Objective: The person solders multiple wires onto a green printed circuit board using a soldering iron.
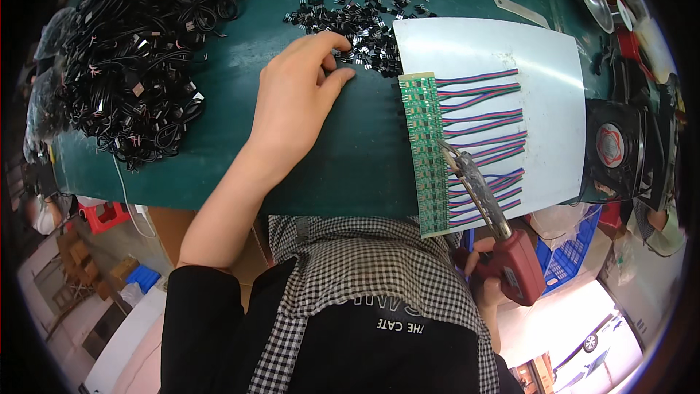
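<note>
My left hand (292, 102) reaches to the near edge of a heap of small black parts with metal pins (370, 38). Its thumb and index finger are apart, and I see nothing between them. Low at the right, my right hand (490, 290) is wrapped around the dark red handle of a soldering gun (519, 268). The gun's long metal tip slants up and left to the edge of a green circuit board panel (424, 153); whether it touches cannot be made out. Several multicoloured wires (481, 122) run rightward from the panel over a white sheet (550, 95).
A big tangled pile of black cables (138, 51) covers the left of the green table (240, 87). A flat metal blade (520, 10) lies beyond the sheet. At the right stands a black fan-like unit (611, 147); a blue basket (572, 252) sits below the table's edge.
</note>
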